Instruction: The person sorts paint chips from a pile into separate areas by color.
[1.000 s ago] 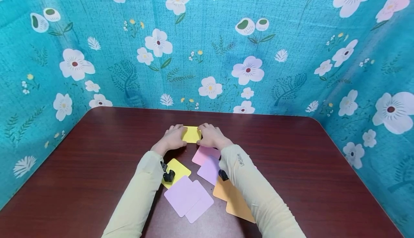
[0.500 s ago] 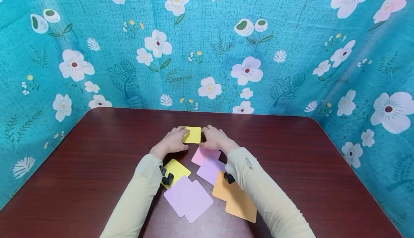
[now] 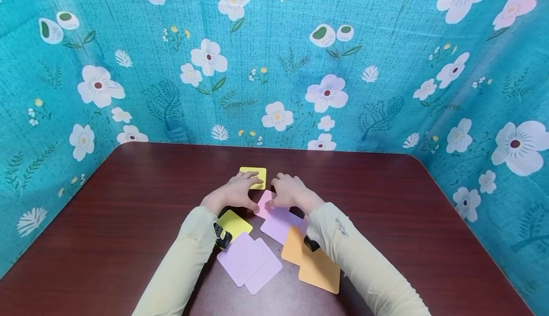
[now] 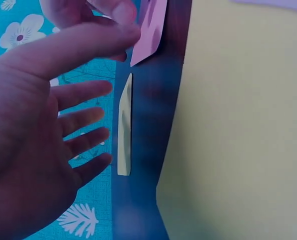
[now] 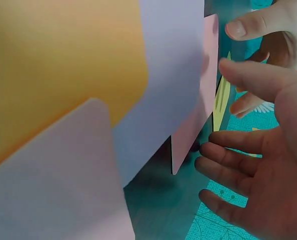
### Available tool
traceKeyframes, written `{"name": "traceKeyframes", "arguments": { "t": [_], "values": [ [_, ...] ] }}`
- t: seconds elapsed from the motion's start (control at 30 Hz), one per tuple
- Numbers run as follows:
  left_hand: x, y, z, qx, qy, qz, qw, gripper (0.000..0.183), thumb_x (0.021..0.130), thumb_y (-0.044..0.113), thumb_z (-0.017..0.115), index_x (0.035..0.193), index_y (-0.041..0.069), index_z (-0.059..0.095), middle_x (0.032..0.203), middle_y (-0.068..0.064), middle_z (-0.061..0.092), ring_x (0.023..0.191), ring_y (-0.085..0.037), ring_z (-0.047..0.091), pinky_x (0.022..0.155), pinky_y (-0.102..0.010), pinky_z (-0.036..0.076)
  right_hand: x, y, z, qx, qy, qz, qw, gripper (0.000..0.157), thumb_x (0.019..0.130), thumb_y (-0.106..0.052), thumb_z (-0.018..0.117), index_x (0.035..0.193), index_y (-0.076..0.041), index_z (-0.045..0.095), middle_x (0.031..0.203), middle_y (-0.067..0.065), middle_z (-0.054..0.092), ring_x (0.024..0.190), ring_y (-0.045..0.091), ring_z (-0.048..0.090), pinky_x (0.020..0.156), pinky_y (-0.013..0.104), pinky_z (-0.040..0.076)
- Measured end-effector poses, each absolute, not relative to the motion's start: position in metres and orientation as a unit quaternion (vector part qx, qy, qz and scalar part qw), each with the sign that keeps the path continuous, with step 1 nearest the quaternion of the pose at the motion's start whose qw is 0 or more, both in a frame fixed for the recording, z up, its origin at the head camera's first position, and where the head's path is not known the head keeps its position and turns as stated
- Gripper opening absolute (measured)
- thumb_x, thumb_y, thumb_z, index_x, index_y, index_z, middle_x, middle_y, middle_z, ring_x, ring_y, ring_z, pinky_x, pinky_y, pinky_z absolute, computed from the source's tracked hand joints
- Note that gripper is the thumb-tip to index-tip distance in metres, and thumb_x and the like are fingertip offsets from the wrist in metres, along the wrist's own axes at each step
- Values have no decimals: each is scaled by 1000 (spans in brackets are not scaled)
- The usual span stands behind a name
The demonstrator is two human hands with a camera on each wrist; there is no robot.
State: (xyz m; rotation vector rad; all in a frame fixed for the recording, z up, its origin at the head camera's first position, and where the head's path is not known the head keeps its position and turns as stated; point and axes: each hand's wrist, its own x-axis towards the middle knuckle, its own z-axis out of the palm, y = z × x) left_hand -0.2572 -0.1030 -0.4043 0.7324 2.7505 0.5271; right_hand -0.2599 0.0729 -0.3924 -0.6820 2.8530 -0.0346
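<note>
Both hands hover spread near a flat yellow card (image 3: 259, 169) at the far end of a group of coloured cards. My left hand (image 3: 235, 193) overlaps that card with its fingers, its thumb close to a pink card (image 3: 264, 202). Over the pink card is my right hand (image 3: 291, 193), thumb and fingers apart. In the left wrist view the fingers of the left hand (image 4: 33, 130) are extended with nothing between them. The right wrist view shows the right hand (image 5: 268, 160) likewise loose, its palm facing the cards.
Nearer lie a purple card (image 3: 279, 226), two overlapping orange cards (image 3: 318, 273), a pair of overlapping light purple cards (image 3: 240, 259) and another yellow card (image 3: 237, 224), partly under the left wrist. A pink card (image 5: 53, 185) sits below the right wrist. Floral cloth (image 3: 274, 68) surrounds the dark table (image 3: 386, 211).
Both hands have let go of the far yellow card's sides and drawn back towards the body. The right hand has moved right, over the pink card. The cards stay in place.
</note>
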Motion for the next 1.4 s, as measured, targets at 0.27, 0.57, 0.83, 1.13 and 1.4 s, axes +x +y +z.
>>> {"name": "traceKeyframes", "arguments": {
  "t": [0.27,0.57,0.83,1.13,1.4],
  "values": [
    [-253,-97,-403,282,936,161,137,78,64,36,78,132,14,47,147,-11,27,132,-31,24,104,-51,23,-248,77,-392,-241,964,28,108,80,64,-64,67,120,-7,57,126,12,48,116,28,46,95,50,36],
    [-252,-89,-404,294,938,127,135,76,62,39,78,128,13,50,143,-12,32,129,-33,26,104,-50,20,-240,83,-394,-255,962,15,98,75,66,-58,69,119,-6,57,124,10,49,113,27,47,93,50,37],
    [-252,-85,-406,285,944,111,121,71,61,43,78,121,14,53,140,-11,37,129,-30,25,105,-48,17,-239,89,-397,-256,963,-12,79,70,67,-56,70,116,-7,58,117,8,51,108,26,50,89,48,40],
    [-254,-82,-404,283,949,109,85,69,62,42,76,118,9,53,132,-9,44,126,-29,30,104,-49,18,-241,93,-399,-254,964,-26,75,81,61,-62,70,118,-7,55,116,8,53,108,25,49,90,49,39],
    [-258,-82,-402,277,953,108,53,70,64,43,75,120,7,53,127,-8,50,125,-27,33,104,-49,19,-248,99,-400,-251,966,-52,47,76,65,-60,68,119,-8,54,115,8,53,106,23,50,89,47,40]
  ]
}}
